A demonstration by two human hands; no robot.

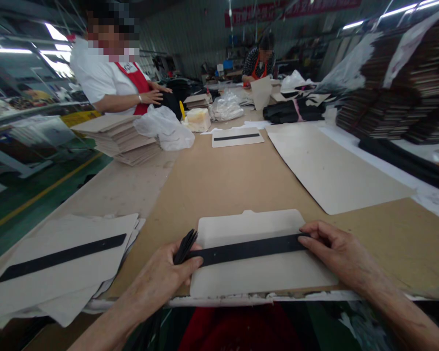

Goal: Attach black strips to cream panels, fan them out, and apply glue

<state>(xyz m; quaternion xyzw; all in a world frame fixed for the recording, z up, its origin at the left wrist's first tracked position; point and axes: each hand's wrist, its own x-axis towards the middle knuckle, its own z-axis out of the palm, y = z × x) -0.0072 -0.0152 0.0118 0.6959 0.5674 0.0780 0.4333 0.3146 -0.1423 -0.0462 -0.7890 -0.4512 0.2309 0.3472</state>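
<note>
— Grip of the left hand (164, 278): closed on what?

— On a bundle of black strips (185, 245), fanned between the fingers, while the thumb presses down the left end of the single black strip (247, 249). The right hand (336, 253) closes on nothing; its fingertips lie flat on the strip's right end. Pinning both ends probably keeps the strip straight across the cream card (258, 278), which lies at the near edge of the tabletop (241, 185).

— Counts?

— One strip laid, one card beneath it; the spares in the bundle overlap too much to count. At left is a pile of cards (58, 282), with one strip showing on top. One far card (237, 137), also striped, lies well apart. Two co-workers: one in a white shirt (95, 78), one seated (259, 61).
</note>
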